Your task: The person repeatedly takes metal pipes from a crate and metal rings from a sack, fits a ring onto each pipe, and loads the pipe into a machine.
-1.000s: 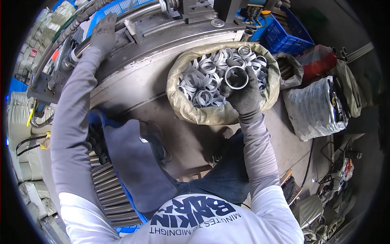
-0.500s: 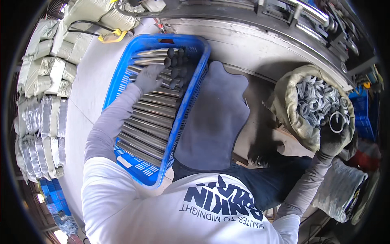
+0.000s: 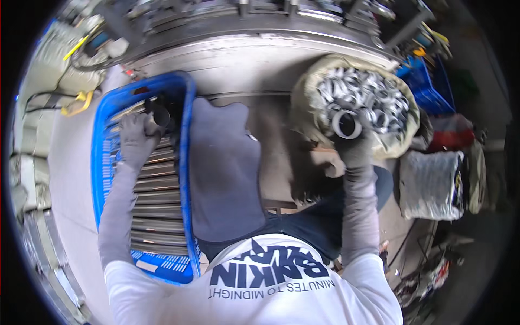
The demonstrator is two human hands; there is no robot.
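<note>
My left hand (image 3: 138,136), in a grey glove, is over the far part of a blue plastic crate (image 3: 187,179). It is closed around a metal tube (image 3: 161,116) whose open end is lifted toward me. Several more shiny metal tubes (image 3: 157,197) lie side by side in the crate. To the right, my gloved right hand (image 3: 356,149) grips a metal ring (image 3: 347,137) at the near side of an open sack (image 3: 407,140). Loose metal rings (image 3: 382,100) heap inside that sack. Motion blurs the fingers of both hands.
A grey padded mat (image 3: 222,173) lies between crate and sack. Ahead runs a metal workbench (image 3: 254,30) with a pale front panel. Wrapped bundles (image 3: 32,135) are stacked at the left. A second blue crate (image 3: 430,86) and a plastic-wrapped pack (image 3: 431,184) stand at the right.
The view has swung right. My left hand, open over the tubes before, now grips one and raises its end. My right hand has brought its ring nearer, at the sack's near edge.
</note>
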